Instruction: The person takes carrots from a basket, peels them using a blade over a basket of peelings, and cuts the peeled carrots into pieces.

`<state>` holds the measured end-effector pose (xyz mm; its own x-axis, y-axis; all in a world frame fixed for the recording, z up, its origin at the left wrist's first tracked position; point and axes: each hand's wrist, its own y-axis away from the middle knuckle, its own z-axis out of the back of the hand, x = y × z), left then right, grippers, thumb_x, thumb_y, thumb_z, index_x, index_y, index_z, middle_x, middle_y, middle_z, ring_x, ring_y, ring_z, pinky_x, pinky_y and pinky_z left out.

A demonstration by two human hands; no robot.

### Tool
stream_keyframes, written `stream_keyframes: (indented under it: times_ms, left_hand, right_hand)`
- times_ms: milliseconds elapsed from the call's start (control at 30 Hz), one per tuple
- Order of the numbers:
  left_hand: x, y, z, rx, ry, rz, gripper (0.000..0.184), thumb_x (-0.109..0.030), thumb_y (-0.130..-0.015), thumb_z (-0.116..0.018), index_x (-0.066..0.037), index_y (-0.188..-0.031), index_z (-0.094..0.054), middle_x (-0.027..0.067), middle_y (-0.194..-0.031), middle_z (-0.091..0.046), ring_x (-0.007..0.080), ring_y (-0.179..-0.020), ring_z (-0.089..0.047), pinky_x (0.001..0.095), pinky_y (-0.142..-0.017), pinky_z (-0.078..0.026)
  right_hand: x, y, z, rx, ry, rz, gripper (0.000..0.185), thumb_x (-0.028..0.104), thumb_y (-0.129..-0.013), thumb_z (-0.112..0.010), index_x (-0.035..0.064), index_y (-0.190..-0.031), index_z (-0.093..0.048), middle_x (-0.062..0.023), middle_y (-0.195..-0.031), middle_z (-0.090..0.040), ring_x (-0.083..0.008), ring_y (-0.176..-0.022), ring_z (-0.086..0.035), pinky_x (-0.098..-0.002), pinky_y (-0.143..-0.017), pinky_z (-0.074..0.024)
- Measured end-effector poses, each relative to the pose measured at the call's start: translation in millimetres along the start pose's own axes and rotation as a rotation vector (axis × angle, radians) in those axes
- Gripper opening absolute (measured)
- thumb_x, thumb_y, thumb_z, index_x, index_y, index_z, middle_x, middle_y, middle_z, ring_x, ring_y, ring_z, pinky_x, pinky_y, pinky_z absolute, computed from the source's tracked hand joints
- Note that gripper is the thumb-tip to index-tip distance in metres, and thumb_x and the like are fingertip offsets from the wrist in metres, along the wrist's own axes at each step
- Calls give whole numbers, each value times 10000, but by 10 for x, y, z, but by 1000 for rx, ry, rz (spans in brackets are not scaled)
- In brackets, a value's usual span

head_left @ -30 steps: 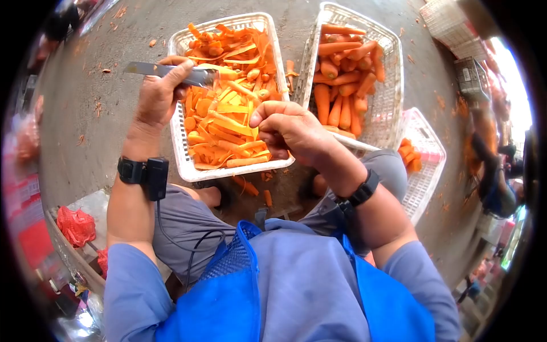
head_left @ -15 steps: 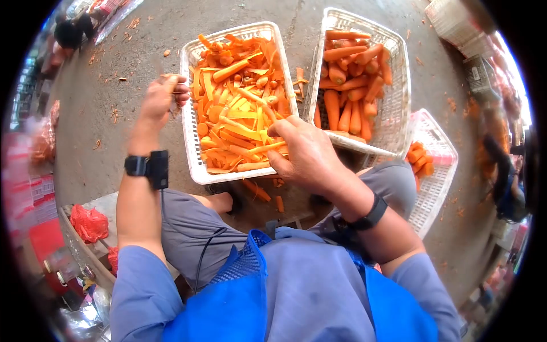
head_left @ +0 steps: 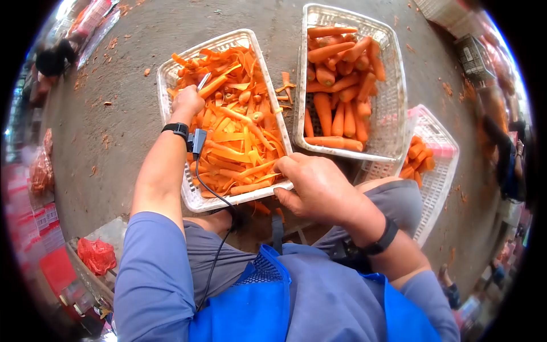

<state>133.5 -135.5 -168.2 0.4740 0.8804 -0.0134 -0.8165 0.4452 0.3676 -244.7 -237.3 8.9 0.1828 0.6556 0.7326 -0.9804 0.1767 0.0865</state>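
Note:
A white plastic basket (head_left: 219,203) in front of me is heaped with orange carrot peelings (head_left: 231,137), trimmed ends and some whole or partly peeled carrots. My left hand (head_left: 188,102) is closed over the basket's left side, near the far end. From its fingers sticks a thin silver blade (head_left: 204,81), next to a carrot piece (head_left: 213,86) on the heap; the rest of that tool is hidden. My right hand (head_left: 322,188) is at the near right corner of the same basket, thumb and fingers pinching its rim.
To the right stands a second white basket (head_left: 393,85) with whole carrots (head_left: 342,117). Beyond my right knee a third basket (head_left: 436,196) holds short carrot pieces (head_left: 419,159). A red plastic bag (head_left: 97,255) lies at left. Peel scraps dot the concrete floor (head_left: 122,128).
My left hand has moved from outside the basket's left rim to over the peelings. My right hand stays at the near right corner. The baskets appear shifted left in view.

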Motion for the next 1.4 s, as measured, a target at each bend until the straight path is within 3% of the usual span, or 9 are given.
stream_keyframes:
  times_ms: [167,333,667,800,867,1000,1100,1233,1400]
  left_hand:
    - [180,-84,-145,39,100,55,400,-253,-801,-722,-163,-1188,-680,127,-1263,-673,303,-1195,-631,427,-984,-506]
    - [252,129,40,180,385,-103,340,-235,-672,-827,-2,-878,-691,100,-664,-661,169,-516,-588,335,-491,-481]
    - [156,1606,595,486,928,-6,238,-164,-686,-802,-100,-810,-609,-23,-644,-529,87,-473,-410,246,-433,-310]
    - [163,2130,840,462,943,-265,264,-213,-700,-809,-56,-835,-645,-14,-671,-580,76,-546,-515,250,-476,-398]
    - [60,2446,999,420,906,-484,280,-199,-716,-808,-40,-879,-644,-34,-689,-575,52,-587,-524,228,-503,-407]
    - [-393,3168,1606,468,847,-779,306,-73,-737,-775,-11,-1002,-633,-72,-715,-548,-1,-607,-480,163,-550,-366]
    - [-882,3359,1656,290,1005,-890,300,-19,-772,-746,3,-1051,-637,-86,-696,-511,-25,-589,-435,147,-532,-312]
    - [-1720,3457,1602,-90,875,-1115,230,-97,-880,-644,30,-1073,-646,-56,-684,-455,61,-600,-430,263,-527,-348]
    - [-2811,4445,1185,33,468,-1354,100,-32,-814,-594,-1,-908,-605,187,-739,-581,313,-688,-613,410,-657,-485]
  right_hand:
    - [39,-16,1,23,10,2,242,207,-810,-678,3,-900,-583,-214,-818,-644,-426,-793,-650,-507,-696,-527]
    - [42,33,21,17,49,14,237,211,-810,-672,1,-890,-594,-215,-810,-651,-425,-783,-654,-506,-699,-529]
    - [26,55,-45,-78,129,3,276,259,-810,-672,-4,-877,-624,-235,-845,-675,-426,-828,-667,-512,-763,-535]
    - [74,78,44,-424,146,38,492,314,-795,-765,36,-1172,-615,-185,-1052,-621,-362,-1010,-640,-445,-870,-527]
    - [74,151,162,-269,-29,53,683,346,-743,-842,24,-1292,-594,-238,-1204,-633,-373,-1134,-622,-424,-954,-503]
    - [174,510,371,373,-403,-42,484,321,-787,-819,-29,-1082,-661,-138,-841,-708,-199,-744,-691,-341,-654,-548]
    - [127,928,443,142,-608,-111,321,266,-867,-745,-8,-1010,-660,-6,-664,-602,-120,-578,-603,-280,-499,-480]
    - [-223,1723,641,-273,-1112,-243,222,266,-940,-694,58,-882,-642,39,-592,-469,-76,-466,-465,-248,-414,-352]
    - [-322,2645,690,-604,-1189,-169,242,322,-964,-695,96,-925,-616,79,-596,-438,-47,-452,-388,-227,-402,-282]
